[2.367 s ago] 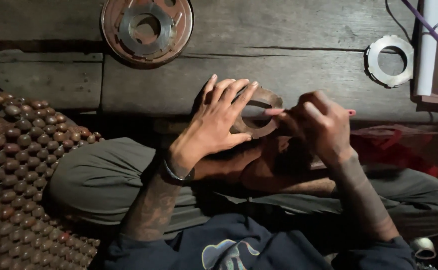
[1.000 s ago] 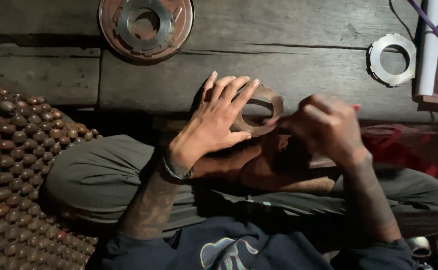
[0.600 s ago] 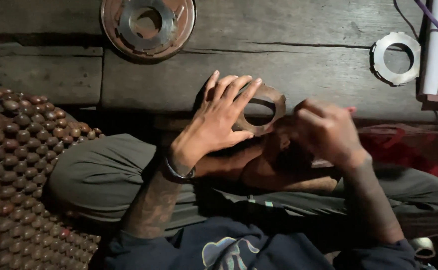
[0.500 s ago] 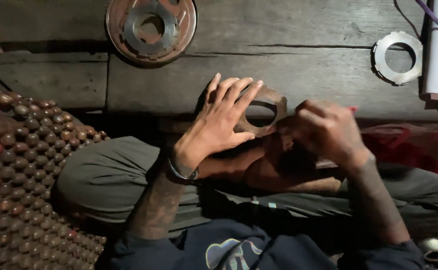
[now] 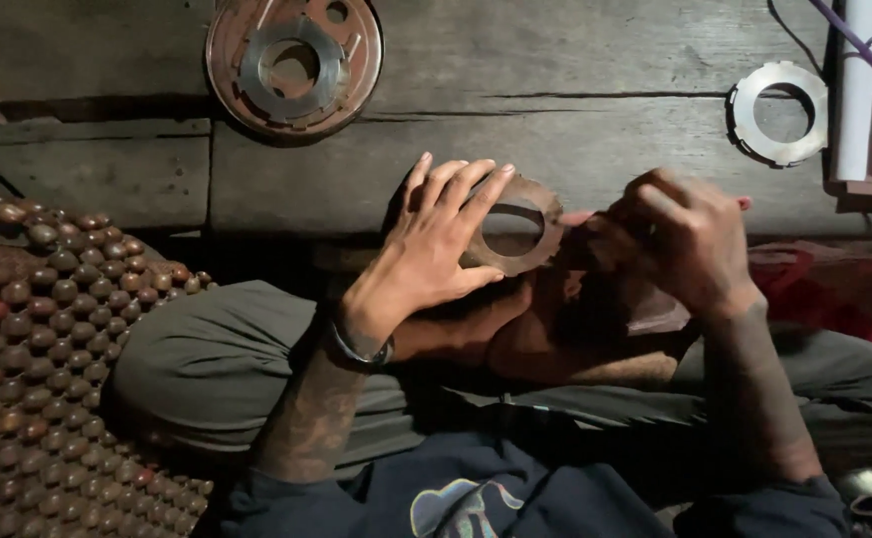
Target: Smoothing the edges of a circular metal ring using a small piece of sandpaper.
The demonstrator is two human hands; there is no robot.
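Sitting cross-legged, the person fills the near edge; a beaded wooden mat [image 5: 27, 369] crowds the 9 o'clock side, leaving bare room only on the plank floor [image 5: 605, 130] ahead. At centre, the left hand [image 5: 431, 254] has its fingers spread wide, flat against the rim of a rusty brown ring plate [image 5: 515, 234]. The right hand [image 5: 680, 239] is curled closed at that ring's 3 o'clock edge. Farther off lie a round drum plate [image 5: 294, 65] at 11 o'clock and a pale metal ring [image 5: 779, 112] at 1 o'clock.
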